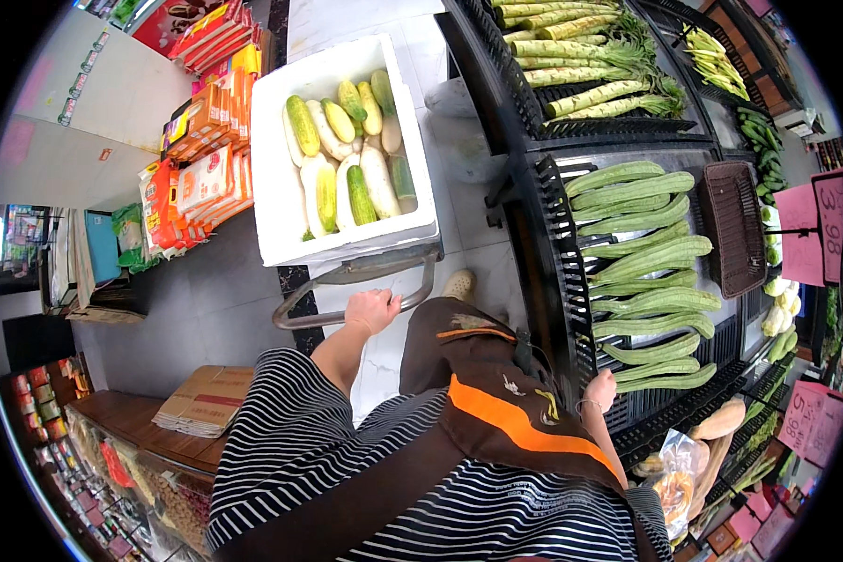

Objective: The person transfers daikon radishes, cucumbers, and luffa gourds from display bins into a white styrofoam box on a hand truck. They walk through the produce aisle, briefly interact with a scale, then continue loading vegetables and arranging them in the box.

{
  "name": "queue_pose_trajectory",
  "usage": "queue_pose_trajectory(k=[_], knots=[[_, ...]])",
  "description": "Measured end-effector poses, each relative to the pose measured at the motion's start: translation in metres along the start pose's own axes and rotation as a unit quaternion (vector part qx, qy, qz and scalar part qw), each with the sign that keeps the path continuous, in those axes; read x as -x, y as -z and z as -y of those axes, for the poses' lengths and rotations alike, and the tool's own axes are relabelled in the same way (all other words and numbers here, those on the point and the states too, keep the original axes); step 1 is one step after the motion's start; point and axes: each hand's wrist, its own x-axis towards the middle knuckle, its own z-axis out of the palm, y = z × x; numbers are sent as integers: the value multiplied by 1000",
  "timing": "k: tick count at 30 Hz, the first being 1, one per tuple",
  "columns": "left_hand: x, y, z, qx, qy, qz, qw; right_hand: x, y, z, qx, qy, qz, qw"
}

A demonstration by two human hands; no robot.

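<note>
My left hand (373, 311) is wrapped round the curved metal cart handle (300, 318). On the cart rests a white foam box (347, 245) of yellow-green cucumbers (302, 124) and long white vegetables (378, 183). To the right, my right hand (599, 389) is closed at the edge of a black display rack (581, 323). It is beside the near end of the lowest of several long green ridged gourds (651, 272) laid in a column. Whether its fingers grip that gourd or the rack edge, I cannot tell.
Stem lettuce (581, 56) lies in the rack farther ahead. A brown basket (732, 229) stands beyond the gourds. Orange and red packages (206, 187) are stacked at the left. Flattened cardboard (204, 401) lies on a brown counter (126, 426). Pink price cards (801, 234) stand at the right.
</note>
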Motion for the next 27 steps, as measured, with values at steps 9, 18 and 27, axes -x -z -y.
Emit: queue_pose_trajectory(k=[9,18,27], knots=[[5,-2,-3,-2,8,-5,1000,-1,3,-2,8,10,24,1000],[14,-11,1,7,8,-38,999,11,7,7,7,16,21,1000],[11,-14,0,54,10,-28,998,0,1,-7,103,150,32,983]])
